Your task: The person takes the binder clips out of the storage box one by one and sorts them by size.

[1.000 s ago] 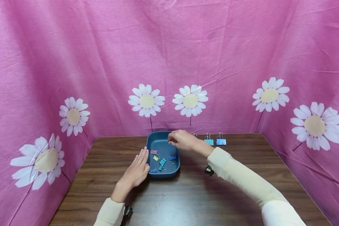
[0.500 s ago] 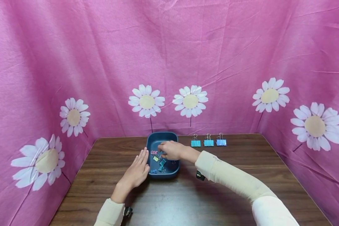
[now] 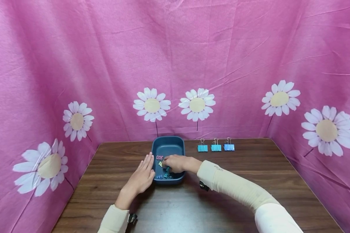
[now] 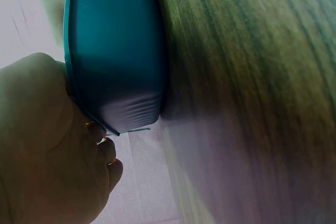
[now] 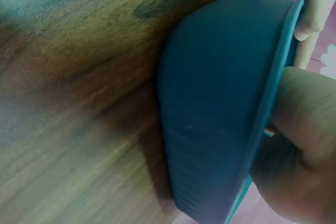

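A dark blue rectangular tray (image 3: 168, 142) holds several small binder clips. A pink clip (image 3: 159, 157), a yellow clip (image 3: 160, 164), a teal clip (image 3: 166, 175) and a blue clip (image 3: 159, 177) show in the head view. My right hand (image 3: 176, 163) reaches down into the tray, its fingertips among the clips near the yellow and teal ones. The tray wall (image 5: 220, 87) hides those fingertips in the right wrist view, so any pinch is unclear. With fingers straight, my left hand (image 3: 141, 173) rests against the tray's left rim.
Three larger binder clips stand in a row at the table's back: a teal clip (image 3: 202, 148), another teal clip (image 3: 216, 148) and a blue clip (image 3: 229, 147). The wooden table (image 3: 221, 207) meets a pink flowered curtain (image 3: 175, 64) behind and at both sides.
My right hand has moved from the tray's far right rim down and left into the clips, now covering the dark blue clip seen earlier. My left hand has stayed put.
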{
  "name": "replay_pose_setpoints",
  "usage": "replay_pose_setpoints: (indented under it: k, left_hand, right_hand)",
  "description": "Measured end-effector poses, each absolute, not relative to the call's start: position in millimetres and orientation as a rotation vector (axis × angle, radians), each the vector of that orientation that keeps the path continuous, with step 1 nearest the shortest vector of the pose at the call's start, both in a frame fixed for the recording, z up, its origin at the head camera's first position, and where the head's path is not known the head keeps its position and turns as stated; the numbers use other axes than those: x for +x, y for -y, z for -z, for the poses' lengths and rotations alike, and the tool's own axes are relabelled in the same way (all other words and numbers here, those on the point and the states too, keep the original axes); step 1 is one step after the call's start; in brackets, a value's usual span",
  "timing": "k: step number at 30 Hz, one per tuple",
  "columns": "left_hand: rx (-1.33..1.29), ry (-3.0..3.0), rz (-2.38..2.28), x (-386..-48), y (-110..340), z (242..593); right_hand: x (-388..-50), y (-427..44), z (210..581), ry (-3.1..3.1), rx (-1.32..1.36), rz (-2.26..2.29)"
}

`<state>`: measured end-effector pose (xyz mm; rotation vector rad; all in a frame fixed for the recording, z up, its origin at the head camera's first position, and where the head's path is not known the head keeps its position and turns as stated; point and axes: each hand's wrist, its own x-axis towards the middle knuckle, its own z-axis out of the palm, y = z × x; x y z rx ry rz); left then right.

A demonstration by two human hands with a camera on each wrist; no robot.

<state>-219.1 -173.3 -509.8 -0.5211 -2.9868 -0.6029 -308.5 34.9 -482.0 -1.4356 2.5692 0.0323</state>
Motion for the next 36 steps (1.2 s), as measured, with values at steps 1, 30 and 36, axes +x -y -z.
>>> replay_pose_setpoints:
  k: [1, 30, 36]
  left_hand:
    - [-0.523, 2.987, 0.603, -219, 173, 510]
    - [-0.520, 2.993, 0.617, -219, 174, 510]
    - [-0.518, 2.978, 0.630, -220, 175, 513]
  right_hand:
    - [-309, -35, 484, -2.576, -1.433, -0.034]
    - [-318, -45, 483, -2.636, -1.603, 0.126]
    - [-320, -46, 482, -2.643, -1.603, 0.183]
